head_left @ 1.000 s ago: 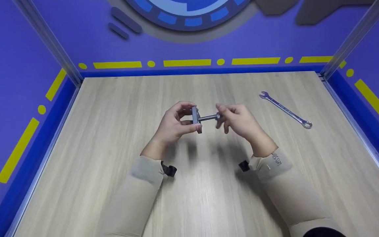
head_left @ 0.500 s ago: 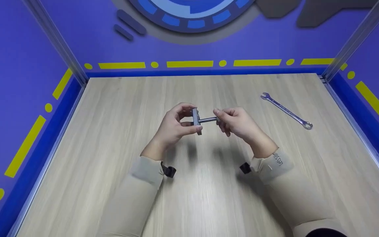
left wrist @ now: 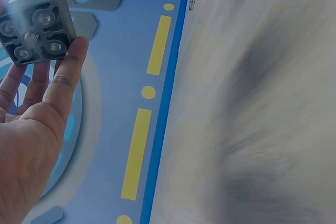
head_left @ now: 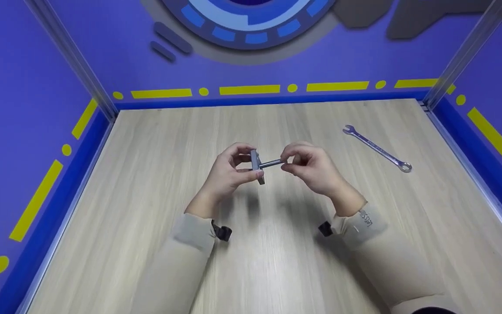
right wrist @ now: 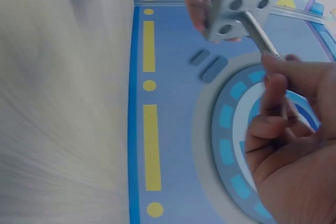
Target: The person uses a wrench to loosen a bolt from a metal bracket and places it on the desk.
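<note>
My left hand (head_left: 229, 170) grips a square grey metal plate (right wrist: 240, 9) by its edges, thumb on the near side. The plate has several round holes, and its other face, in the left wrist view, shows ribs and recesses around a central threaded end (left wrist: 32, 38). From the plate's middle a threaded bolt (head_left: 270, 163) sticks out toward my right hand (head_left: 314, 168). Thumb and forefinger of the right hand pinch the bolt's outer end, and they hide its tip. Plate and bolt are held up over the table, with their shadow below.
A combination wrench (head_left: 377, 148) lies slantwise on the wooden table (head_left: 168, 144), right of my hands. Blue panels with yellow marks (head_left: 249, 90) rise behind the table and along both sides. Metal posts (head_left: 460, 52) stand at the back corners.
The right fingers have shifted their hold on the bolt's outer end, the forefinger now bent over it. A head once visible there is now covered. The left hand keeps its grip on the plate.
</note>
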Demonstrator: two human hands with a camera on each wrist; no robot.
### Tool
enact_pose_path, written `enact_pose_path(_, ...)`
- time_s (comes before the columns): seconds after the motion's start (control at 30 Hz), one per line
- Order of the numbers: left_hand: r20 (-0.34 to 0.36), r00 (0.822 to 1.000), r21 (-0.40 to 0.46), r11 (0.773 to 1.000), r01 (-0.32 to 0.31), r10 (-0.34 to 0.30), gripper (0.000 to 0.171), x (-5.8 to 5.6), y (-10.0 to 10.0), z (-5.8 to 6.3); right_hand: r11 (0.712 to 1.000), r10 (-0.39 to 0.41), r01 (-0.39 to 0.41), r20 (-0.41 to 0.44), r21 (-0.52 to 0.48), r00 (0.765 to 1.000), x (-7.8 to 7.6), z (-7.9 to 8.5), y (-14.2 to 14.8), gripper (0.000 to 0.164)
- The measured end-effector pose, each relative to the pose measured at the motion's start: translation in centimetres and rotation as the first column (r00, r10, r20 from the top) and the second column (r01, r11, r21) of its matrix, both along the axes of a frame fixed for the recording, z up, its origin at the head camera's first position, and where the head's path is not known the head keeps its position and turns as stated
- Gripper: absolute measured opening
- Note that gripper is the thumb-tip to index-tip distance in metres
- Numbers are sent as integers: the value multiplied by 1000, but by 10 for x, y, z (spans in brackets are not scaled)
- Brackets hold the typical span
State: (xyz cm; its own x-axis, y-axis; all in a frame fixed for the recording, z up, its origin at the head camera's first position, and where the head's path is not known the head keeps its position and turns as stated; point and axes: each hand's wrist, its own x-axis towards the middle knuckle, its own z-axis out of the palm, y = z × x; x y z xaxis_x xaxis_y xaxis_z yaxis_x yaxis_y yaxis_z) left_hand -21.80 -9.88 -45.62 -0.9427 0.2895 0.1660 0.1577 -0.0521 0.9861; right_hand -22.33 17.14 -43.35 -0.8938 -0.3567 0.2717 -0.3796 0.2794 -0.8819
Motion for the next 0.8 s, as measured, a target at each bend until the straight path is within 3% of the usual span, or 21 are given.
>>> enact_pose_path(0.07,-5,1000,1,1000,6,-6,60,0,1,-1,999,-5,4,-35,-38,999,1,-4,0,17)
enact_pose_path(0.17,2,1000,-3,1000,9,-9,60,1,2,-4,998,-9,7,-18,-57,1000,2,-8,1,25)
enact_pose_path(0.27,14,1000,6,1000,8,-8,61,2,4,-6,999,-17,19,52,-51,999,3,-8,2,35)
enact_pose_path(0.4,8,1000,18,1000,15,-15,61,3,4,-8,997,-73,79,161,-27,984,0,-6,-1,28)
enact_pose_path(0.6,-21,1000,-14,1000,10,-11,63,3,2,-8,993,-108,89,318,72,942,-2,-5,-9,62)
enact_pose_path(0.8,-14,1000,-7,1000,-4,4,66,1,0,-4,993,-79,48,302,107,950,-4,1,-9,58)
